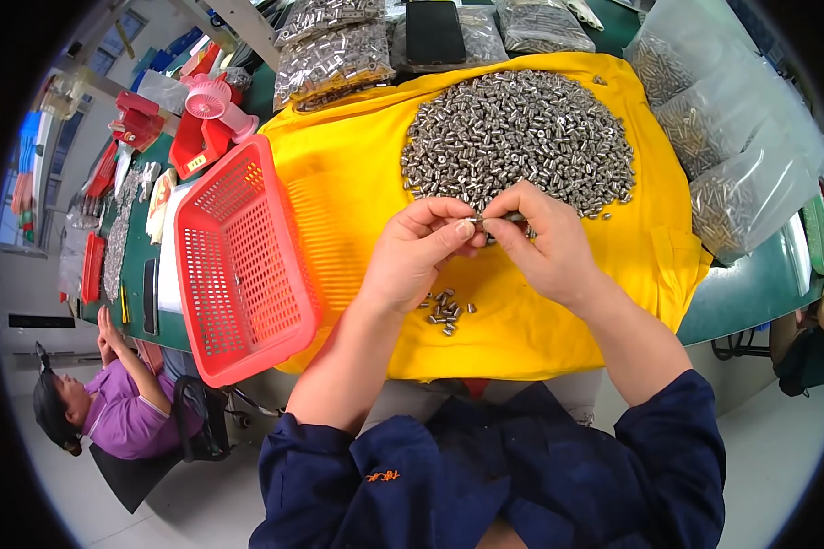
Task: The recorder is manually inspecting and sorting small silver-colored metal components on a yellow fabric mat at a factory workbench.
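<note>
My left hand (pixel 421 249) and my right hand (pixel 549 245) meet at the near edge of a big heap of small silvery metal sleeves (pixel 522 137). Thumb and forefinger of each hand are pinched together, fingertips almost touching. Between them sits a small metal piece, largely covered by the fingers; it looks like one of the sleeves. The heap lies on a yellow cloth (pixel 339 137) over the table. Nearer to me, below my hands, several loose sleeves (pixel 446 313) form a small separate group.
A red perforated basket (pixel 307 316) stands left of my arms. Bags of metal parts (pixel 334 59) and a black phone (pixel 434 33) lie at the back. More clear bags (pixel 723 215) line the right. A pink fan (pixel 211 99) stands far left; a person in purple (pixel 137 412) sits beyond.
</note>
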Motion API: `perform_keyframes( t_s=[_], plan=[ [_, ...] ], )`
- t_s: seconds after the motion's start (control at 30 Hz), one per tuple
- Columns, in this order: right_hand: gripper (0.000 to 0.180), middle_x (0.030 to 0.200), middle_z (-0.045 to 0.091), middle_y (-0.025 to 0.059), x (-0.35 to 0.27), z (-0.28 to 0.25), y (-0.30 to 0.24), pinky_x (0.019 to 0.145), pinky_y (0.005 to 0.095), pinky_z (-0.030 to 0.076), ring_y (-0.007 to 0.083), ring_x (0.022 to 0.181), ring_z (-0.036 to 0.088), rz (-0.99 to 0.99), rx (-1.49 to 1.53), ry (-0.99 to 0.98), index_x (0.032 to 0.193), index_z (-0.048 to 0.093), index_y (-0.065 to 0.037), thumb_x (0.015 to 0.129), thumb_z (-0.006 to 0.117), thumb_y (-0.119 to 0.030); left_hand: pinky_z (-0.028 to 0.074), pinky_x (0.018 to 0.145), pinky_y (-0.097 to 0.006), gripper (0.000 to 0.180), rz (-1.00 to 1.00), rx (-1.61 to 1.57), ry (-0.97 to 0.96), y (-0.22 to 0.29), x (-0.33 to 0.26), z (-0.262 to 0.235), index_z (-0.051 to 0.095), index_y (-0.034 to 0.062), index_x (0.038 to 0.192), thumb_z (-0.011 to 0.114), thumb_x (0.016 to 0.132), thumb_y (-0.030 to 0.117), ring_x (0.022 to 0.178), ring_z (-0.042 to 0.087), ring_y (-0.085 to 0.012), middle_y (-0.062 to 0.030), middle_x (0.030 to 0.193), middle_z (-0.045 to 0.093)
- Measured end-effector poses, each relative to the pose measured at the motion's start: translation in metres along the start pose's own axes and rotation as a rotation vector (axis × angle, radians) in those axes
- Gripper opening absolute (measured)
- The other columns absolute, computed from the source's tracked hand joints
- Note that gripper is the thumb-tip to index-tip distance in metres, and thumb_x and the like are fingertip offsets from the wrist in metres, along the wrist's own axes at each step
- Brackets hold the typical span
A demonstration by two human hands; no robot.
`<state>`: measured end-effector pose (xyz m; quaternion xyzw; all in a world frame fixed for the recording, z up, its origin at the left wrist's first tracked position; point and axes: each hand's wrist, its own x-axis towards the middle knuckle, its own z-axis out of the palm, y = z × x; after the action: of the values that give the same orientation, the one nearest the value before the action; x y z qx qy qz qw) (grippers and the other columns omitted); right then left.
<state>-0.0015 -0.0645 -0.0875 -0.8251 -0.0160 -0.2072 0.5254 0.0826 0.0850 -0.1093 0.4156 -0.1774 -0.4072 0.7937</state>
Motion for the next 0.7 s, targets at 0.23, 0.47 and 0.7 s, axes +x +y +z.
perform_keyframes(
  t_s=[0.23,0.47,0.7],
  plan=[
    [0.008,0.073,0.053,0.0096,-0.003,0.001,-0.001,0.063,0.0379,0.042,0.0295,0.072,0.052,-0.214,-0.253,0.024,0.078,0.048,-0.005,0.076,0.056,-0.004,0.049,0.072,-0.026,0.012,0.059,0.110,0.034,-0.004,-0.001,0.000,0.058,0.0000,0.094,0.058,0.081,0.002,0.078,0.060,-0.0145,-0.0078,0.085,0.063],
    [0.008,0.073,0.053,0.0109,-0.001,-0.001,-0.004,0.063,0.0390,0.042,0.0305,0.073,0.053,0.030,-0.096,-0.062,0.079,0.048,-0.004,0.077,0.056,-0.005,0.048,0.071,-0.024,0.011,0.126,0.253,0.076,-0.001,-0.001,0.002,0.059,-0.0001,0.092,0.058,0.081,0.001,0.075,0.059,-0.0124,-0.0065,0.082,0.062],
    [0.006,0.072,0.055,0.0123,-0.002,0.001,-0.004,0.059,0.0350,0.043,0.0294,0.066,0.055,-0.120,-0.160,0.012,0.080,0.050,-0.003,0.078,0.055,-0.006,0.047,0.070,-0.024,0.011,0.047,0.255,0.212,0.006,-0.015,-0.009,0.057,0.0001,0.091,0.058,0.080,0.002,0.073,0.059,-0.0120,-0.0054,0.081,0.062]
  ],
)
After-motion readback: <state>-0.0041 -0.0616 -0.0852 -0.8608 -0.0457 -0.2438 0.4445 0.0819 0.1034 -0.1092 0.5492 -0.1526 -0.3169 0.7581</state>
